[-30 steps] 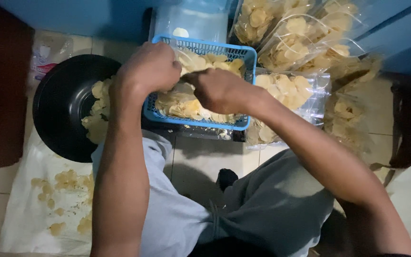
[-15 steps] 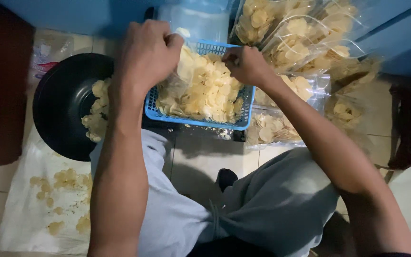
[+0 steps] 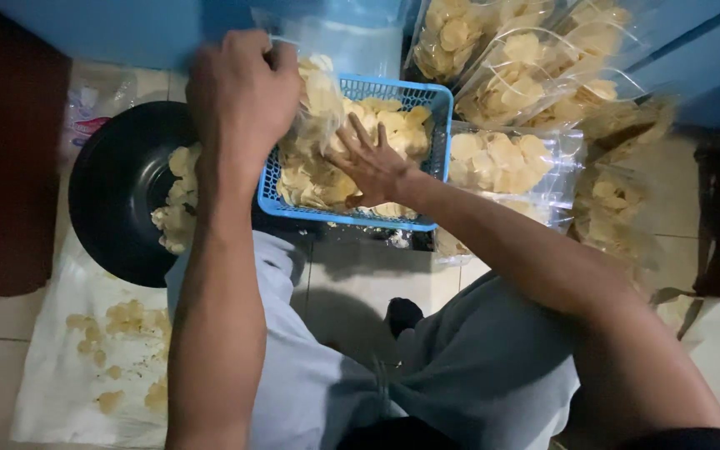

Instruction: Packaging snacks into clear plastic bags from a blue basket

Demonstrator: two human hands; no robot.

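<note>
A blue plastic basket [image 3: 437, 154] full of pale yellow chips sits on the floor in front of me. My left hand [image 3: 242, 98] is closed on the top of a clear plastic bag [image 3: 314, 104] partly filled with chips, held up over the basket's left side. My right hand [image 3: 371, 162] lies flat with fingers spread on the chips [image 3: 397, 125] in the basket, just right of the bag.
A black round pan [image 3: 114, 187] with some chips stands left of the basket. Several filled clear chip bags [image 3: 502, 162] pile up at the right and back. A white sheet [image 3: 68, 350] with scattered chips lies at lower left. My grey-clad knees fill the foreground.
My left hand has lifted the bag higher over the basket. My right hand moved from the basket's far right corner to the middle and opened flat on the chips.
</note>
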